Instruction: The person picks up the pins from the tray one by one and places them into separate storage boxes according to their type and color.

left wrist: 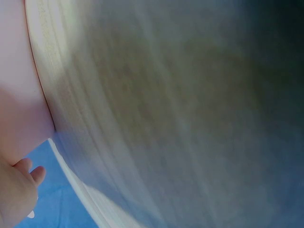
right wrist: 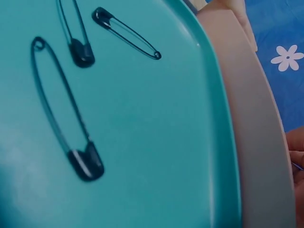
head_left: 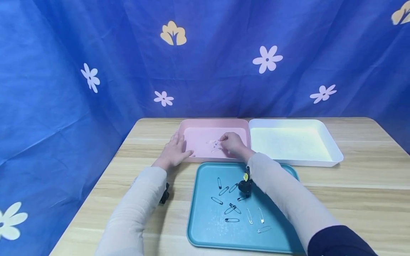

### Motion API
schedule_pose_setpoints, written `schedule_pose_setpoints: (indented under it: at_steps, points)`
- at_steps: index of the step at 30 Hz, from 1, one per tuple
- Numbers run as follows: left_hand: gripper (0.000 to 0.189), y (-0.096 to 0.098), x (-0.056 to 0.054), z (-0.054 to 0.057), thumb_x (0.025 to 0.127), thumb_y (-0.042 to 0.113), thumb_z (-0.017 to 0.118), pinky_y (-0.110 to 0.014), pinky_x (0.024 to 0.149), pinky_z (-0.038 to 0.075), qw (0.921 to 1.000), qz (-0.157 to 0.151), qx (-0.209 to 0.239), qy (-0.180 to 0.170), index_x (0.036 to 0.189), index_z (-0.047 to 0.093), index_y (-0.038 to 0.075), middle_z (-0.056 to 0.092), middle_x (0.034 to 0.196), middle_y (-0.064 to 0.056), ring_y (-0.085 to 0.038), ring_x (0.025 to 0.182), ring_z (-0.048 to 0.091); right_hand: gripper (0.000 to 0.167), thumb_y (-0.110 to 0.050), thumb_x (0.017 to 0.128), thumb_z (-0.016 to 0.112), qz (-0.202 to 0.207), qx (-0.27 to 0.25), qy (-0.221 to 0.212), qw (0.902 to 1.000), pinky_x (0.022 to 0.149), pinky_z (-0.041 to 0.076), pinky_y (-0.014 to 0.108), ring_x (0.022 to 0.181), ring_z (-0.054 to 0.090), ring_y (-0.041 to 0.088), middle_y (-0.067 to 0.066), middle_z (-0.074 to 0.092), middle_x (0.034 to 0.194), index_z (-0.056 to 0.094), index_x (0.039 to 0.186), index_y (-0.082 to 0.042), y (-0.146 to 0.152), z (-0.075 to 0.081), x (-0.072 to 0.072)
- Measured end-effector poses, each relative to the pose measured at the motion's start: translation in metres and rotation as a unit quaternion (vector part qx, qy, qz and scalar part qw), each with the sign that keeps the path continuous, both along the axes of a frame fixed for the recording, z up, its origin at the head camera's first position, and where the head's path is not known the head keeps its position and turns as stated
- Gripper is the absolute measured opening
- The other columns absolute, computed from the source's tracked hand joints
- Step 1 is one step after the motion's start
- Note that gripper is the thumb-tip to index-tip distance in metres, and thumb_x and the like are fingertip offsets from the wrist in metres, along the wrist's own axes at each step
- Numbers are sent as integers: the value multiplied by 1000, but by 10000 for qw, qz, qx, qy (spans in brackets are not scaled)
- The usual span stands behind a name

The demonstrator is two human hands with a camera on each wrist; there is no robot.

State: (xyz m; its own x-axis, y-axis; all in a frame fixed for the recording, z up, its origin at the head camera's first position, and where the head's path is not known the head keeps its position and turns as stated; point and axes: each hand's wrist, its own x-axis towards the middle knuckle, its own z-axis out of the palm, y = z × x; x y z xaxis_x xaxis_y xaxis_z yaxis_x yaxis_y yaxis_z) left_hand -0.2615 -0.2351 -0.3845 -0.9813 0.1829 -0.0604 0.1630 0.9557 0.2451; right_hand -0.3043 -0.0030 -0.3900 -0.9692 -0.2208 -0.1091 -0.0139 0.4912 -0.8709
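Note:
My left hand (head_left: 173,153) rests at the left rim of the pink tray (head_left: 195,142), with its fingers extended and its thumb along the near edge. Over that tray's middle, my right hand (head_left: 234,144) has its fingertips bent together beside a small cluster of silver safety pins (head_left: 216,149). A thin sliver of a safety pin (right wrist: 297,166) shows between the right fingers in the right wrist view; the rest of it is hidden. Nearer me, the teal tray (head_left: 205,227) carries several black safety pins (head_left: 232,220) and a few silver safety pins (head_left: 249,216).
A white tray (head_left: 334,149) stands right of the pink one, side against side. All three trays are on a wooden table (head_left: 368,199). Behind hangs a blue flowered curtain (head_left: 211,71). My right forearm crosses the teal tray's right side.

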Motion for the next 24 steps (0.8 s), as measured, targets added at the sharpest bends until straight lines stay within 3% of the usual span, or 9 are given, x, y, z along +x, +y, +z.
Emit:
schedule_pose_setpoints:
  at_steps: [6, 13, 24]
  points:
    - [83, -1, 0, 0, 83, 50, 41, -51, 99, 11, 10000, -34, -12, 33, 136, 7, -2, -5, 139, -25, -37, 127, -1, 14, -5, 80, 55, 66, 90, -1, 9999, 49, 47, 27, 65, 54, 19, 8, 57, 80, 60, 92, -1, 6, 8, 7]
    - [82, -1, 0, 2, 83, 50, 42, -52, 99, 10, 10000, -15, 57, -2, 136, 7, -2, -5, 139, -25, -37, 127, -1, 16, -3, 79, 57, 241, -208, 7, 9995, 60, 49, 28, 64, 54, 18, 11, 57, 81, 59, 93, 6, 19, 13, 17]
    - [82, -2, 1, 1, 83, 50, 42, -52, 99, 10, 9999, -36, 123, 1, 136, 7, -2, -5, 139, -25, -38, 126, -1, 13, -9, 80, 58, 407, 185, -13, 9990, 62, 47, 26, 72, 54, 16, 8, 58, 85, 61, 91, -1, 44, 20, 39]
